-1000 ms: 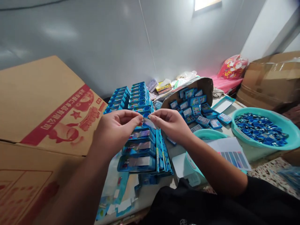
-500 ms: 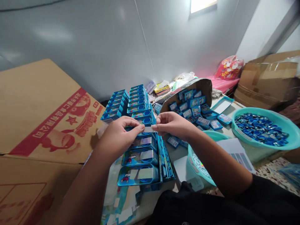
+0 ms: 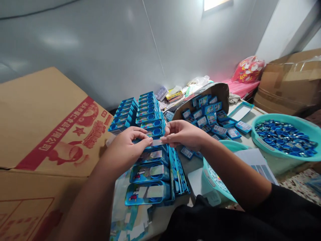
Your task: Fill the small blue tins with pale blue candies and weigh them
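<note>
A small whitish strip point(image 3: 156, 143), like a label or piece of tape, is stretched between my hands above a row of blue packs. My left hand point(image 3: 131, 142) pinches its left end between thumb and forefinger. The right end is pinched by my right hand point(image 3: 183, 135). Under them run the blue printed packs point(image 3: 147, 192), standing in a close-set row; the nearest ones carry pale strips across their faces. Part of the row is hidden behind my hands. A second, shorter row of blue packs point(image 3: 122, 115) stands to the left.
An open cardboard box point(image 3: 60, 134) rises at the left. Loose blue packs point(image 3: 213, 117) spill from a tipped carton point(image 3: 222, 90). To the right are a turquoise basin point(image 3: 258, 142) of blue round pieces and another basin point(image 3: 233, 145) with white pieces. Scraps point(image 3: 140, 221) lie in front.
The view has shifted slightly. Both hands keep their pinch on the strip, which stays over much the same part of the row.
</note>
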`<state>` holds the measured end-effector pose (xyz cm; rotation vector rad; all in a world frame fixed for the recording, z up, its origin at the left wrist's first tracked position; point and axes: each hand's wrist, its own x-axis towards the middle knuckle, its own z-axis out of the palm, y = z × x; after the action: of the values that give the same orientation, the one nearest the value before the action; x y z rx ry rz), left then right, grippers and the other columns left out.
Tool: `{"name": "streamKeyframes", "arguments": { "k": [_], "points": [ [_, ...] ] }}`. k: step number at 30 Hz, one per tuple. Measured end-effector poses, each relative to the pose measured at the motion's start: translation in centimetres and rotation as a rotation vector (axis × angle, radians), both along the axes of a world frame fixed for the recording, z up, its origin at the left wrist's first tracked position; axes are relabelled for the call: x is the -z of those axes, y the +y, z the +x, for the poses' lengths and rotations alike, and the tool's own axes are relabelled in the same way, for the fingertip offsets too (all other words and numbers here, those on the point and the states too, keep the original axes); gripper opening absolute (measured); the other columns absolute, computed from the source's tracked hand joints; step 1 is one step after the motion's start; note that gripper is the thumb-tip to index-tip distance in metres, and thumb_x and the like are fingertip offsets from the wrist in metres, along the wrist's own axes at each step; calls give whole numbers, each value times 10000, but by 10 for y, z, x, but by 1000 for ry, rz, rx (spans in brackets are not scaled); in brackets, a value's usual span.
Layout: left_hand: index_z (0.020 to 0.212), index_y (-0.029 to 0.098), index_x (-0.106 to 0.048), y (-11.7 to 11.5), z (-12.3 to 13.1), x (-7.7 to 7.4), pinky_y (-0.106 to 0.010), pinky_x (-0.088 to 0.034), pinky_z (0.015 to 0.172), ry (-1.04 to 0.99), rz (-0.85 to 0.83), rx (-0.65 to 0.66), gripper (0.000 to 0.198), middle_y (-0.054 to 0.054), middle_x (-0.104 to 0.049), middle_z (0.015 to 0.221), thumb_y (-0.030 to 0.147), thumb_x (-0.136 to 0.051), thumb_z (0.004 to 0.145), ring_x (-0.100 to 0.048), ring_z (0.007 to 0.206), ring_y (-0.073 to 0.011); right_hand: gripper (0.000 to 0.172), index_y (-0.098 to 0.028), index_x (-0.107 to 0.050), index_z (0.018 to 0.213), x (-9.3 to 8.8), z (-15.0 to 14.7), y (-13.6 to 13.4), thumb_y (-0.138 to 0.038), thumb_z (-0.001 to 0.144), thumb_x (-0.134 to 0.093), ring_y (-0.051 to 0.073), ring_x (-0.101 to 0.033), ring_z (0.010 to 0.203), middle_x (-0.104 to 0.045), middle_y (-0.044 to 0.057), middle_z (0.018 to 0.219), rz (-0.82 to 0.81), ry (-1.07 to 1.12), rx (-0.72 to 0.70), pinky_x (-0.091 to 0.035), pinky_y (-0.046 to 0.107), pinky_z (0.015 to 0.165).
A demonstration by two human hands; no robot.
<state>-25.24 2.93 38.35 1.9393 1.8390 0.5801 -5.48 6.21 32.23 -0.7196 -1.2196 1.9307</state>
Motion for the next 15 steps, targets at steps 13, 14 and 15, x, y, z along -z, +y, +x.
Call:
{"name": "streamKeyframes", "arguments": {
  "k": [13, 14, 15],
  "points": [
    [1247, 247, -565, 2, -16, 22, -401, -567, 943, -244, -8, 14, 564, -116, -583, 1383, 468, -747, 761, -558, 1300, -306, 574, -195, -453, 724, 40, -11, -1, -394, 524, -953, 65, -541, 489, -576, -79, 588, 12, 72, 71, -385, 179, 461],
    [1259, 243, -566, 3, -18, 26, -398, -570, 942, -271, -35, 21, 563, -123, -574, 1397, 477, -733, 775, -554, 1307, -311, 581, -204, -432, 710, 49, -12, -4, -429, 541, -940, 67, -524, 473, -553, -87, 564, 18, 46, 81, -385, 185, 455],
    [1279, 241, -559, 4, -20, 29, -394, -574, 937, -286, -40, 19, 574, -130, -569, 1404, 488, -721, 787, -556, 1306, -315, 574, -210, -419, 704, 58, -12, -6, -459, 571, -919, 71, -514, 463, -532, -94, 552, 39, 6, 93, -389, 193, 454]
  ]
}}
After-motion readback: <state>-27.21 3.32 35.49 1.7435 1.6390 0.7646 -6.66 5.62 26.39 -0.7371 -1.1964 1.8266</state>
